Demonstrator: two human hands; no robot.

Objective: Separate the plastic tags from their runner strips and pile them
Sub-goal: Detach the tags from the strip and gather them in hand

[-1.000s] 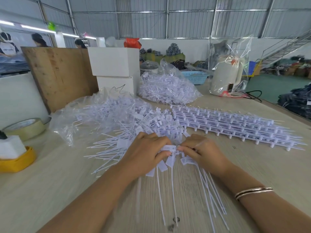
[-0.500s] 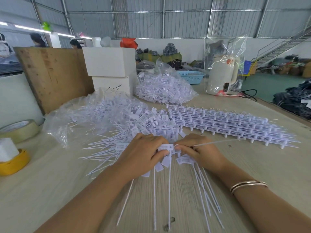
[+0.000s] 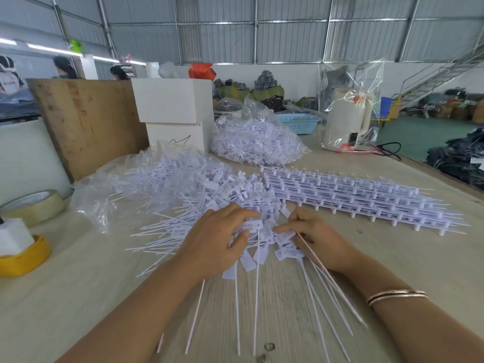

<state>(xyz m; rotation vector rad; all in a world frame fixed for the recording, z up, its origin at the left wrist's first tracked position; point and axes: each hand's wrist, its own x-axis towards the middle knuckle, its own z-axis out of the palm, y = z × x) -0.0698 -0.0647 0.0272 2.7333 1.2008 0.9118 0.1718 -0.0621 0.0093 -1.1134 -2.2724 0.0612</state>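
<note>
My left hand [image 3: 217, 242] grips a fan of white plastic tags [image 3: 251, 254], thumb and forefinger pinching the topmost tag head; their long thin tails run down toward me. My right hand [image 3: 318, 238] holds a second bunch of tags [image 3: 286, 251], tails slanting right and down. Just beyond both hands lies a heap of loose separated tags [image 3: 209, 189]. Stacked rows of tags joined to their runner strips [image 3: 361, 197] stretch across the table to the right.
A clear bag of tags [image 3: 256, 142] sits behind, next to white boxes [image 3: 172, 106]. A plywood board [image 3: 86, 121] leans at the left. Tape rolls [image 3: 31, 205] and a yellow holder [image 3: 23, 258] lie far left. A bagged kettle [image 3: 348, 119] stands back right.
My hands have drawn slightly apart. The right hand's tag, pulled sideways half a second ago, now lies with its tail slanting down along that hand's bunch.
</note>
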